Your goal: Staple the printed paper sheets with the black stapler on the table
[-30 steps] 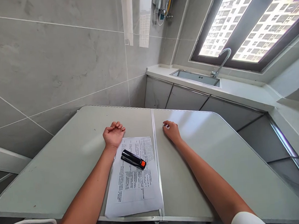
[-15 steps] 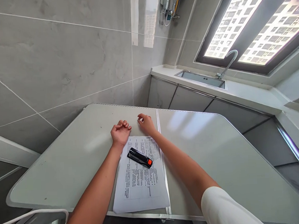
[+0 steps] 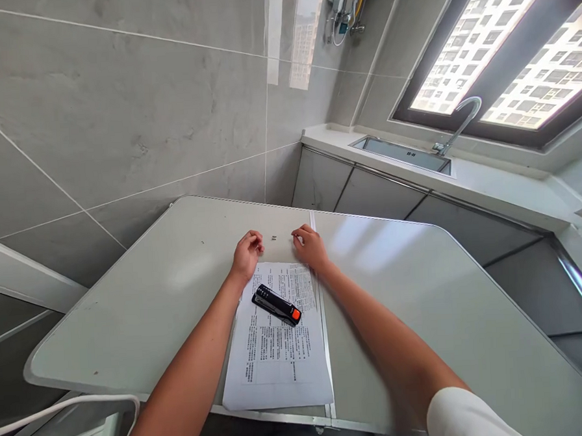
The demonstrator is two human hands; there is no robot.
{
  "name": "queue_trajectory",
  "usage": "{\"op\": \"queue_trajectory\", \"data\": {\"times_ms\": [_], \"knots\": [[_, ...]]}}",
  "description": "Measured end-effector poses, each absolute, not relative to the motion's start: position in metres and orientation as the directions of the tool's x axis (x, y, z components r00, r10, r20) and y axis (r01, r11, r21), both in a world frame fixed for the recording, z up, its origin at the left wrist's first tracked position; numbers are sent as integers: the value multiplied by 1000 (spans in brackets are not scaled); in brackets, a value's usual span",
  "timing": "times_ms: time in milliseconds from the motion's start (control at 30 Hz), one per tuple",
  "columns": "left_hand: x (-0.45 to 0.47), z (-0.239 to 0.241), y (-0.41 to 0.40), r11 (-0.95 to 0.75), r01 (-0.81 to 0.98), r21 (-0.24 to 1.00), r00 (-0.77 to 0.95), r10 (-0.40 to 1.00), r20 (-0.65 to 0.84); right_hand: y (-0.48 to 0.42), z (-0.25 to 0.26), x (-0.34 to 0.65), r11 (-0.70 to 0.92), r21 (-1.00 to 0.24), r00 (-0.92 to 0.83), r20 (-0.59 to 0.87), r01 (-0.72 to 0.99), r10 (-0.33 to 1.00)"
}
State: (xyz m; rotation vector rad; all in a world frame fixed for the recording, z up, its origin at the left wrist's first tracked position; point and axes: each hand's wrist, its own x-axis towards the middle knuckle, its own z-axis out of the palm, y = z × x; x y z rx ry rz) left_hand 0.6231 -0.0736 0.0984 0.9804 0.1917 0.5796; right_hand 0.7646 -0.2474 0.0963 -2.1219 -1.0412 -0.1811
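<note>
Tiny dark metal bits, looking like staples (image 3: 273,238), lie on the table between my two hands. Just left of them, my left hand (image 3: 248,255) is closed at the top of the papers, its fingers curled; whatever may be in them is hidden. To their right, my right hand (image 3: 311,247) rests with thumb and fingers pinched together, and anything at the tips is too small to name. A black stapler (image 3: 276,306) with an orange-red end lies slantwise on a stack of printed paper (image 3: 279,381). Neither hand touches the stapler.
The pale folding table (image 3: 144,304) has a metal seam down its middle beside the papers. A tiled wall (image 3: 120,123) stands behind it. At the right back run a counter with a sink (image 3: 402,153) and a faucet (image 3: 462,128). A white tubular frame (image 3: 86,399) is at lower left.
My left hand has turned from palm up to sideways. My right hand has drawn back to the right, and the small metal bits on the table now show. The view has shifted slightly.
</note>
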Motion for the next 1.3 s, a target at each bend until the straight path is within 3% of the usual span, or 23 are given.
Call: {"op": "queue_trajectory", "data": {"times_ms": [67, 167, 233, 333, 500, 700, 933, 1133, 1300], "knots": [[623, 96, -76, 78, -315, 946, 797, 563, 219, -277, 95, 768, -439, -552, 689, 408, 709, 599], [620, 94, -80, -415, -219, 883, 830, 396, 392, -329, 90, 769, -510, -518, 710, 327, 687, 623], [618, 93, -83, -591, -210, 779, 893, 208, 398, -362, 84, 766, -516, -505, 703, 310, 692, 640], [619, 90, -88, -710, -208, 673, 945, 31, 324, -399, 77, 757, -539, -521, 736, 316, 662, 599], [624, 82, -93, -766, -193, 613, 966, -39, 255, -402, 83, 728, -544, -543, 764, 370, 640, 529], [625, 73, -91, -749, -210, 628, 960, -36, 278, -364, 94, 680, -402, -668, 707, 267, 626, 655], [625, 78, -94, -696, -262, 669, 897, 80, 434, -362, 93, 669, -343, -798, 726, 164, 496, 668], [628, 86, -100, -635, -220, 740, 879, 200, 433, -363, 102, 669, -208, -894, 638, 105, 396, 762], [626, 94, -99, -622, -198, 758, 890, 209, 404, -364, 103, 668, -253, -883, 682, 98, 395, 725]]}}
